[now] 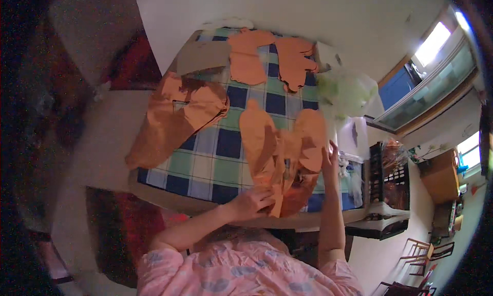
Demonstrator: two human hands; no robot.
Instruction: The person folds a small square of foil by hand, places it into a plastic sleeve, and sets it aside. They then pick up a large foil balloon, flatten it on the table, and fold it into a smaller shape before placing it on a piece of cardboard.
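A large orange-brown cut-out sheet (257,136) with rounded lobes lies before me on the checked tablecloth (231,142); whether it is paper, leather or cloth I cannot tell. Its near end is folded and creased. My left hand (251,202) has its fingers curled on that near end, at a narrow upright fold. Along the sheet's right edge, my right hand (329,157) rests with fingers stretched out and apart. Stacked sheets (179,121) of the same colour lie at the left. Two more piles, a left one (247,59) and a right one (295,62), sit at the far side.
Brown cardboard (204,58) lies at the table's far left. A cloudy plastic bag (349,93) with green contents stands at the far right, white plastic (354,134) nearer. Beside the table's right edge is a black crate (377,172). Wooden chairs (423,252) stand farther right.
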